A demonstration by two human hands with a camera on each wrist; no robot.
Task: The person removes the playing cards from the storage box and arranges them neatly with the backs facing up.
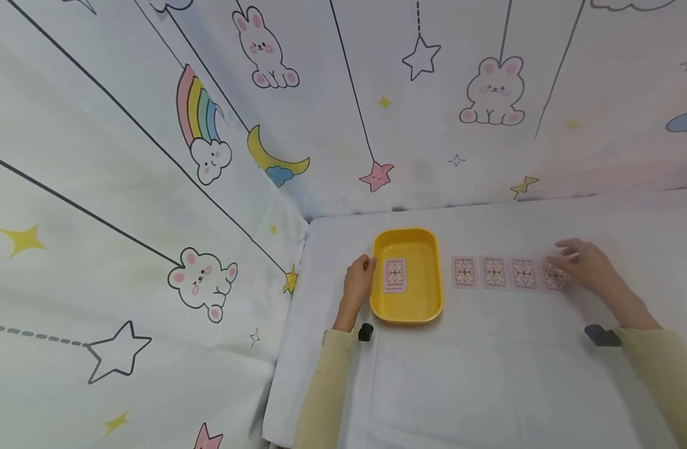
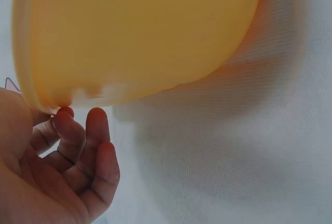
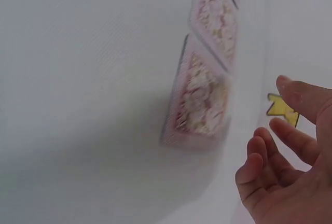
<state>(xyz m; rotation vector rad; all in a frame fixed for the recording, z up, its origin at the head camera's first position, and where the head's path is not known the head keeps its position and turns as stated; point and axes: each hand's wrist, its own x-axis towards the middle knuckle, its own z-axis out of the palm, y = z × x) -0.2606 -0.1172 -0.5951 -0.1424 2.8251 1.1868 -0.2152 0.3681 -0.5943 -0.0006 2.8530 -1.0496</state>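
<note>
A yellow plastic tray (image 1: 423, 274) stands on the white table, with one playing card (image 1: 395, 275) lying back up inside it. At the tray's left side, my left hand (image 1: 357, 284) pinches the rim between thumb and fingers; the tray wall (image 2: 150, 27) fills much of the left wrist view. My right hand (image 1: 593, 268) is over the rightmost card (image 3: 201, 97) of a row, fingers loosely bent and apart from the thumb, nothing between them. Several cards (image 1: 493, 272) with red patterned backs make up this row to the right of the tray.
White cloth (image 1: 489, 386) covers the table. A patterned curtain (image 1: 332, 112) with rabbits and stars hangs behind it and along the left. A dark wrist device (image 1: 365, 332) sits at the left wrist, another (image 1: 601, 335) at the right.
</note>
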